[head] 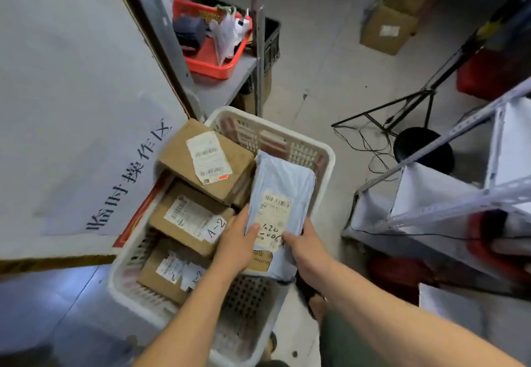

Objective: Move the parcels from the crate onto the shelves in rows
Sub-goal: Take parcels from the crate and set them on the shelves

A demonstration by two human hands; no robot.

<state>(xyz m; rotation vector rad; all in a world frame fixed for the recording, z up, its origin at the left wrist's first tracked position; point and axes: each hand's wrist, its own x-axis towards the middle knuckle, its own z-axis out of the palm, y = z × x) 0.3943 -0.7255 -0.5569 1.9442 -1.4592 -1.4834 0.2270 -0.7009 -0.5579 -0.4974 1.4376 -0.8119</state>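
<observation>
A white plastic crate (pixel 324 151) stands on the floor below me. Inside lie three brown cardboard parcels: one large at the back (pixel 184 162), one labelled A-2 in the middle (pixel 172 223), and one nearest me (pixel 155 277). A pale blue plastic mailer parcel (pixel 283 182) with a shipping label is tilted up over the crate's right side. My left hand (pixel 237 241) grips its left edge, thumb on the front. My right hand (pixel 301 244) grips its lower right edge, thumb on the label.
A metal shelf rack (pixel 448 208) with white parcels stands at right. A grey table (pixel 71 108) with printed characters is at left. Behind it sits a red tray (pixel 212 65) on a shelf. A black tripod (pixel 402 111), cables and cardboard boxes (pixel 388 27) occupy the floor beyond.
</observation>
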